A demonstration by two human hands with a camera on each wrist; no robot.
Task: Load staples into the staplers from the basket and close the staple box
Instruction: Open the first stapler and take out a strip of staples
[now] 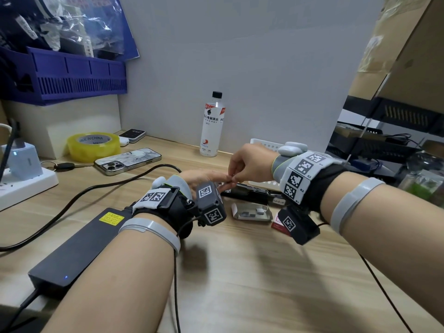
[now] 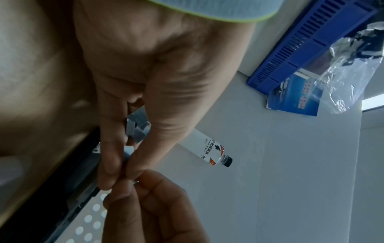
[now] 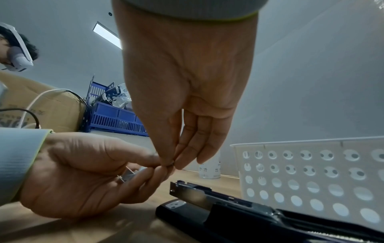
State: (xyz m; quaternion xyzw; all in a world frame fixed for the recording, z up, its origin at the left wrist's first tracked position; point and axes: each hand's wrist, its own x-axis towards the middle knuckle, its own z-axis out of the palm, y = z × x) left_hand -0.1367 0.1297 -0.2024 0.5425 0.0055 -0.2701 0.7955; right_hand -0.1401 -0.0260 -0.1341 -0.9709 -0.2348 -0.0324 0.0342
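My left hand hovers low over the desk and holds a few short grey staple strips between thumb and fingers. From above, my right hand pinches the tip of one strip where the two hands meet. Just beyond the fingers, a black stapler lies on the table with its metal staple channel swung open. The open staple box, its inner tray holding loose pieces, lies near my right wrist beside its red sleeve. A white perforated basket stands behind the stapler.
A water bottle stands at the wall behind the hands. To the left lie a phone, a yellow tape roll, a power strip and a black power adapter with its cable. Black racks crowd the right edge.
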